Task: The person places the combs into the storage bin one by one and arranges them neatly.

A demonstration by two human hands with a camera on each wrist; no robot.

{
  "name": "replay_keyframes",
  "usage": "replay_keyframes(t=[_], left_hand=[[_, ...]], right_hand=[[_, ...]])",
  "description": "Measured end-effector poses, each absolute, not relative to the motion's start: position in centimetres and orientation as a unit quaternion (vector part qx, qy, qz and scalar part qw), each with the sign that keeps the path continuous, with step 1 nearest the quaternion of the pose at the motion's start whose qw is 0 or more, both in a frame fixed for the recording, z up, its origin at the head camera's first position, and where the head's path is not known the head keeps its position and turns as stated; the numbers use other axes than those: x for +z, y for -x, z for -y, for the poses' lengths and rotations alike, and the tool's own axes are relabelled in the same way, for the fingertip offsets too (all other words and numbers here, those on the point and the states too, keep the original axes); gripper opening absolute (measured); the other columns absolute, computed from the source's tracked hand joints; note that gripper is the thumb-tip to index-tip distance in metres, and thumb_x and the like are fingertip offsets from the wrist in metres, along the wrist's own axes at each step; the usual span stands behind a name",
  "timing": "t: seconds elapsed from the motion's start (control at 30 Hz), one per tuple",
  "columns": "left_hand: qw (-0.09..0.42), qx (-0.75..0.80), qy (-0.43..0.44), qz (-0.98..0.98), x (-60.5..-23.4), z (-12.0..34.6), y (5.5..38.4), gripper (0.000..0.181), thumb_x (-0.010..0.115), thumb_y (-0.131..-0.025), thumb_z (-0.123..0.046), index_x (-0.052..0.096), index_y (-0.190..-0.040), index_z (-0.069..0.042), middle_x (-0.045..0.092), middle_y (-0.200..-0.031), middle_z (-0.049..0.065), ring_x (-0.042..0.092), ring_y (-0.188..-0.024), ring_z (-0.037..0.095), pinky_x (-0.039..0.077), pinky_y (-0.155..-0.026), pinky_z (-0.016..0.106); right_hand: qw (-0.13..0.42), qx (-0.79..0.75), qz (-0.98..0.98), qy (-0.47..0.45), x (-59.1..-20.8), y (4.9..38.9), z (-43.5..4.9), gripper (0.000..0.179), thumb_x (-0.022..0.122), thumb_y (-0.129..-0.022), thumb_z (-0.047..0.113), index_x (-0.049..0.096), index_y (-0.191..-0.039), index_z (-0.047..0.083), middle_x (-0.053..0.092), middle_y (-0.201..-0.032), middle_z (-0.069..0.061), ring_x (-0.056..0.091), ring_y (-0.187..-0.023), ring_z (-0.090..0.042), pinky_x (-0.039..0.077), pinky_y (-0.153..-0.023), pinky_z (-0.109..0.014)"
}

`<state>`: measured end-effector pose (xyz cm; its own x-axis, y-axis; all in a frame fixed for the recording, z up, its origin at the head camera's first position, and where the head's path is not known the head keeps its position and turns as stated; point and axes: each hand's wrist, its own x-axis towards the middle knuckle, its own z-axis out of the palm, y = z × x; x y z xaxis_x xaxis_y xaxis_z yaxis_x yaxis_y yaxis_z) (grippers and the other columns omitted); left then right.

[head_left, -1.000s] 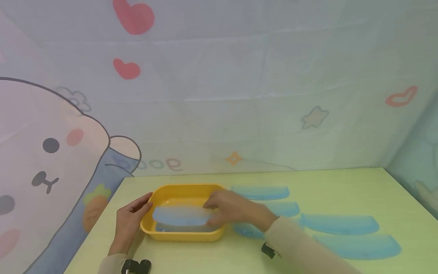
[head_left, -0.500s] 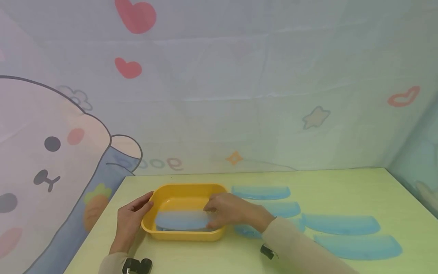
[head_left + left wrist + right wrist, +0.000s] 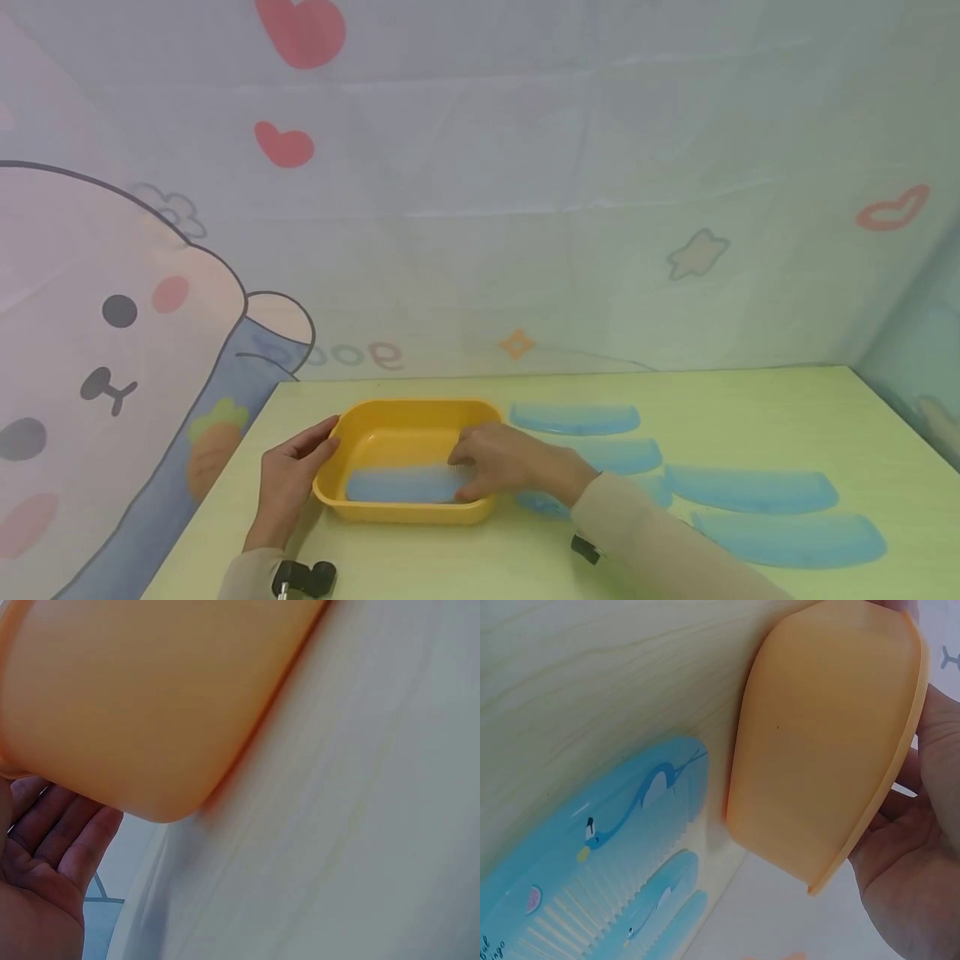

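A yellow plastic basin [image 3: 408, 513] [image 3: 157, 712] [image 3: 817, 731] stands on the table. My left hand [image 3: 294, 475] [image 3: 52, 847] holds it by the left rim, thumb at the edge and fingers along the outer wall. Inside, near the front wall, lies a translucent blue comb [image 3: 401, 485]. The right hand [image 3: 510, 460] [image 3: 919, 832] reaches over the right rim and grips that comb's right end between thumb and fingers. In the right wrist view the basin wall hides the fingertips and the comb. Whether other combs lie beneath it I cannot tell.
Several blue combs lie flat on the table right of the basin, among them a far comb [image 3: 576, 419], a near right comb [image 3: 791, 537] and a bird-printed comb [image 3: 622, 806]. The right forearm partly covers some. A patterned cloth [image 3: 480, 208] hangs behind the table.
My right hand has lowered the comb into the basin and toward its front wall, so it lies flatter there. The left hand stays at the left rim.
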<state>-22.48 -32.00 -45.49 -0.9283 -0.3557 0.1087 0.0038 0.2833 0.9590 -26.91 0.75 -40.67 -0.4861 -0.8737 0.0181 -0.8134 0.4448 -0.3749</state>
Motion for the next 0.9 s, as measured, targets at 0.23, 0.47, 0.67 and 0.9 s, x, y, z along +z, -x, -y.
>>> replay_keyframes(t=[0.23,0.47,0.67,0.9], left_hand=[[0.145,-0.578,-0.116,0.794,-45.39,31.98,22.45,0.040,0.075,-0.102,-0.019,0.071,-0.140,-0.005,0.070,-0.137,0.007,0.065,-0.106,-0.006,0.053,-0.093,0.012],[0.146,-0.576,-0.118,0.796,-45.25,31.96,22.31,0.040,0.075,-0.102,-0.020,0.071,-0.139,-0.005,0.072,-0.135,0.004,0.064,-0.106,-0.005,0.052,-0.093,0.011],[0.147,-0.578,-0.114,0.795,-45.21,31.98,22.23,0.040,0.076,-0.102,-0.019,0.071,-0.139,-0.004,0.074,-0.130,-0.003,0.064,-0.107,-0.005,0.053,-0.093,0.012],[0.153,-0.582,-0.107,0.791,-45.41,31.94,22.21,0.038,0.076,-0.101,-0.015,0.072,-0.137,-0.003,0.075,-0.126,-0.007,0.065,-0.106,-0.005,0.054,-0.092,0.013]], right_hand=[[0.098,-0.175,-0.844,0.498,-40.88,27.12,-0.74,0.043,0.084,-0.095,0.030,0.076,-0.129,0.005,0.072,-0.122,-0.006,0.067,-0.108,-0.016,0.055,-0.093,-0.024],[0.101,-0.175,-0.838,0.507,-40.83,27.42,-0.21,0.031,0.086,-0.093,0.027,0.080,-0.116,0.007,0.074,-0.103,-0.001,0.062,-0.085,-0.008,0.053,-0.077,-0.021],[0.101,-0.163,-0.847,0.496,-40.74,27.28,0.06,0.031,0.088,-0.091,0.027,0.080,-0.114,0.009,0.075,-0.104,0.003,0.061,-0.084,-0.004,0.053,-0.080,-0.020],[0.112,-0.149,-0.853,0.487,-40.70,27.07,0.18,0.035,0.087,-0.091,0.028,0.080,-0.120,0.010,0.076,-0.114,0.002,0.065,-0.091,-0.005,0.054,-0.084,-0.020]])
